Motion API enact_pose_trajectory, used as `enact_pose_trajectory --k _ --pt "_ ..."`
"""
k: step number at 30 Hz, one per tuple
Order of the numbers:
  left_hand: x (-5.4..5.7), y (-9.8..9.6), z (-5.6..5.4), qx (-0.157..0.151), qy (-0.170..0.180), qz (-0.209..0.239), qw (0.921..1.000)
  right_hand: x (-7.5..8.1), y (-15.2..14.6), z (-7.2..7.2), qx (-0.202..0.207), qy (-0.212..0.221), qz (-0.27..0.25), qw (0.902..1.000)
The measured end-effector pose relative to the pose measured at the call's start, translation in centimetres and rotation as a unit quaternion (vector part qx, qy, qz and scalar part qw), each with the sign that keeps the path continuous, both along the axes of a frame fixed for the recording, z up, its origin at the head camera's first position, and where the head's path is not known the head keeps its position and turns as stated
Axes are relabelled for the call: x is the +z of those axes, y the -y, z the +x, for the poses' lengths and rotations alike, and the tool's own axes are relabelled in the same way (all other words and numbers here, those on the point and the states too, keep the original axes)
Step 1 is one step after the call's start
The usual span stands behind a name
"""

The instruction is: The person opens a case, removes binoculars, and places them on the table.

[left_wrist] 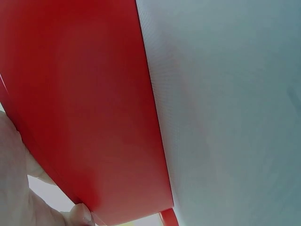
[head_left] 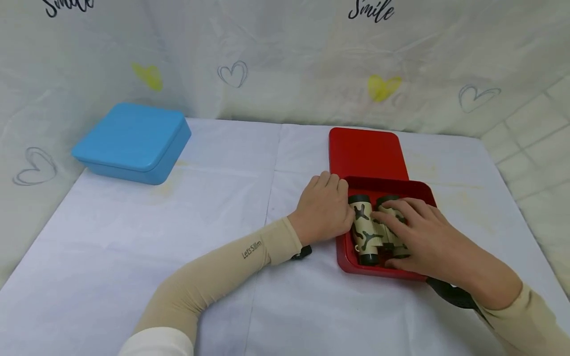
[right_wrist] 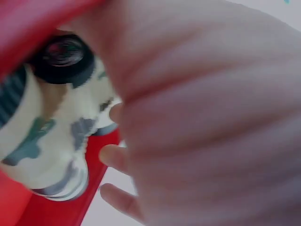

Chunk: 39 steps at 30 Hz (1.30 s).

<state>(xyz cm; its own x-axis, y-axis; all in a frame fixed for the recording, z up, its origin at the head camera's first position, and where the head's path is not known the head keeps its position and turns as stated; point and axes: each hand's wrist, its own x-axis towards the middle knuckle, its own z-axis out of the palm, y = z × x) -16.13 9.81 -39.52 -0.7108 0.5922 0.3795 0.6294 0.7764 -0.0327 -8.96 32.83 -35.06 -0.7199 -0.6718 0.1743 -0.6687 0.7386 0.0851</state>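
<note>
Camouflage-patterned binoculars (head_left: 366,232) lie in the red box (head_left: 356,268), whose red lid (head_left: 368,153) is folded back behind it. My left hand (head_left: 324,210) grips the box's left wall. In the left wrist view, the left thumb and fingers (left_wrist: 81,214) hold the edge of the red box (left_wrist: 94,103). Over the right barrel reaches my right hand (head_left: 418,232), its fingers spread and slightly bent. In the right wrist view, the right fingertips (right_wrist: 113,157) hang beside the binoculars (right_wrist: 56,141); whether any touch them is unclear.
A closed blue box (head_left: 131,141) stands at the back left of the white-covered table (head_left: 213,188). A white curtain (head_left: 285,59) with hearts and lettering hangs behind. A dark strap (head_left: 451,294) passes beneath the right wrist.
</note>
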Motion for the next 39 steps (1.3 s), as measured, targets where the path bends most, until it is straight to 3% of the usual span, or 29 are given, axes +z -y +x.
enact_pose_trajectory --k 10,19,39 --pt "0.2 0.0 0.2 0.001 0.016 -0.003 0.9999 0.4 0.8 0.1 -0.034 0.021 0.090 0.9952" --pt "0.2 0.1 0.2 0.003 0.019 -0.004 0.9998 0.6 1.8 -0.2 -0.009 -0.026 0.131 0.9910" --pt "0.1 0.1 0.3 0.003 -0.027 0.015 0.9995 0.0 3.2 -0.6 0.007 -0.087 0.200 0.9759"
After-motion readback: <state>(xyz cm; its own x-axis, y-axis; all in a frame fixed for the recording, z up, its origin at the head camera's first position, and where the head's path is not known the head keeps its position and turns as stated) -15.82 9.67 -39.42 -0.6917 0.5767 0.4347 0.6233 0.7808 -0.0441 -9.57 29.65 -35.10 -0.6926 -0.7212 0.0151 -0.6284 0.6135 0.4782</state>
